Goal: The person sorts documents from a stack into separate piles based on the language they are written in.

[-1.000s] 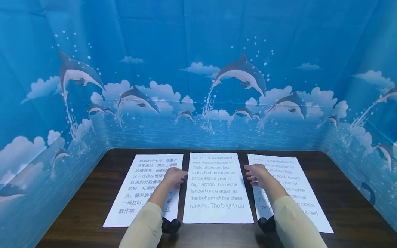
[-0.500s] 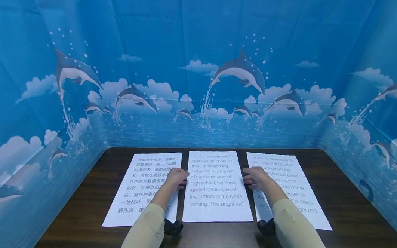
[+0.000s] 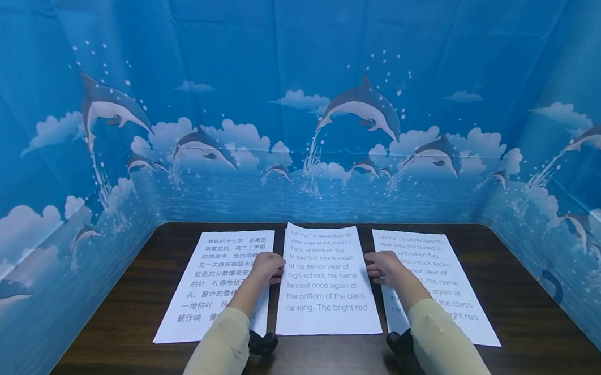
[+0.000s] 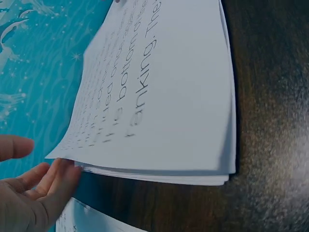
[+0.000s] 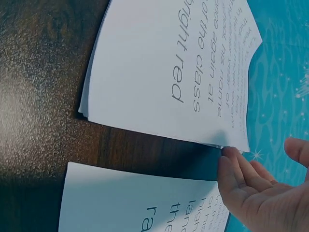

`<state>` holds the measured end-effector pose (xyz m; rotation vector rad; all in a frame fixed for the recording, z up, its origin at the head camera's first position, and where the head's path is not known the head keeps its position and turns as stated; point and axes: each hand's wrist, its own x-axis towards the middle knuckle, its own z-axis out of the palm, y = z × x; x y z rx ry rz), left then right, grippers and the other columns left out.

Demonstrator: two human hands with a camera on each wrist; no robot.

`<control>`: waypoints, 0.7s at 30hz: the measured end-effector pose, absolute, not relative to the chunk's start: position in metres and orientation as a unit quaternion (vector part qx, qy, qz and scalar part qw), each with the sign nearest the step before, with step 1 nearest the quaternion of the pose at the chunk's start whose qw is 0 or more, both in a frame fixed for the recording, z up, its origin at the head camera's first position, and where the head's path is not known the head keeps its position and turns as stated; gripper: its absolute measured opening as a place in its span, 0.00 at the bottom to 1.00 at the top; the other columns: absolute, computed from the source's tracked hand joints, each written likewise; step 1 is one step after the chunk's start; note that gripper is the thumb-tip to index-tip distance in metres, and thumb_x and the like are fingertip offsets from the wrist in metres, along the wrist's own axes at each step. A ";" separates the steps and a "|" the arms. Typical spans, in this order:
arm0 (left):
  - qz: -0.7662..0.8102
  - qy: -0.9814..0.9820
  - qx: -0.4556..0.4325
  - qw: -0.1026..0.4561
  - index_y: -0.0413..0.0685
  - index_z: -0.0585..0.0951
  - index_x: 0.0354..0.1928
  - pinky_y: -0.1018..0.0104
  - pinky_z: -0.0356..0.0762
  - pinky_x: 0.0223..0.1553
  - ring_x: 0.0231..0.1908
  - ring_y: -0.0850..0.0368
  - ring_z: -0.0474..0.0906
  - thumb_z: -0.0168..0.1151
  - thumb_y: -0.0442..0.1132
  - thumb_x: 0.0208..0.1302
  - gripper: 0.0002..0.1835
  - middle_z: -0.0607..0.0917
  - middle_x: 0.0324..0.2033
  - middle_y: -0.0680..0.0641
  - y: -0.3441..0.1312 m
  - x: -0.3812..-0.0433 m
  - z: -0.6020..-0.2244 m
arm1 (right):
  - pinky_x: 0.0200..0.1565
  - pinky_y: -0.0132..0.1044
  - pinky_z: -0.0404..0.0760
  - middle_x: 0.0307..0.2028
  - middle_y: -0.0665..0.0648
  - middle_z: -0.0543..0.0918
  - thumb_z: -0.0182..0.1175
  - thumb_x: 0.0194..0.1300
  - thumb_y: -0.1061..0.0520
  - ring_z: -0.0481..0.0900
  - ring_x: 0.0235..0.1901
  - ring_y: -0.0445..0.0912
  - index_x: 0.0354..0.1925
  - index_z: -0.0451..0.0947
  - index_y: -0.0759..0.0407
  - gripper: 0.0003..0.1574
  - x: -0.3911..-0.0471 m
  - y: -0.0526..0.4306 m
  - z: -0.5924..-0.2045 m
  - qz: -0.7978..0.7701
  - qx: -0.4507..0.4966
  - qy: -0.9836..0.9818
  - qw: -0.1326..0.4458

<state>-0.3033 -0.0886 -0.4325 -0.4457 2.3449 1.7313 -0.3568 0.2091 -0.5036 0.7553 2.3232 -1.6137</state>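
A stack of printed paper (image 3: 326, 291) lies in the middle, its top sheet bowed up and its far left corner raised. My left hand (image 3: 267, 267) is at the stack's left edge. In the left wrist view its fingertips (image 4: 65, 169) touch the sheet's edge from below, while the thumb (image 4: 15, 147) stands apart. On the opposite edge is my right hand (image 3: 386, 265). Its fingertips (image 5: 231, 153) meet the paper's side in the right wrist view, with the thumb (image 5: 295, 150) also spread away. Lower sheets show beneath the top one in both wrist views.
Paper with Chinese text (image 3: 196, 292) lies to the left, partly under my left arm. Another English page (image 3: 461, 298) lies on the right, partly covered by my right arm. The dark wooden table (image 3: 109, 328) is backed by a blue dolphin curtain (image 3: 242, 54).
Both hands have moved in against the middle stack's side edges. Its top sheet, flat before, now bows and its far left corner has risen. The side papers lie as before.
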 end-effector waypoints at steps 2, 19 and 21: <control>0.587 0.789 -0.154 0.092 0.34 0.72 0.55 0.64 0.82 0.37 0.44 0.46 0.78 0.54 0.32 0.59 0.21 0.77 0.45 0.36 -0.088 -0.303 -0.434 | 0.45 0.47 0.80 0.47 0.64 0.79 0.53 0.65 0.48 0.80 0.45 0.54 0.60 0.65 0.64 0.31 -0.356 0.208 -0.503 -0.552 0.262 0.786 0.097; 0.515 0.847 -0.115 0.067 0.29 0.76 0.51 0.68 0.82 0.29 0.36 0.48 0.80 0.52 0.24 0.51 0.21 0.78 0.42 0.34 -0.084 -0.302 -0.448 | 0.52 0.44 0.78 0.50 0.68 0.75 0.54 0.63 0.60 0.76 0.52 0.58 0.56 0.66 0.71 0.26 -0.294 0.171 -0.428 -0.562 0.273 0.778 0.069; 0.518 0.846 -0.112 0.065 0.29 0.75 0.51 0.68 0.81 0.28 0.34 0.49 0.80 0.52 0.24 0.52 0.21 0.79 0.41 0.35 -0.083 -0.301 -0.450 | 0.53 0.46 0.77 0.50 0.68 0.74 0.54 0.62 0.61 0.75 0.52 0.59 0.55 0.68 0.72 0.24 -0.291 0.169 -0.431 -0.549 0.270 0.788 0.066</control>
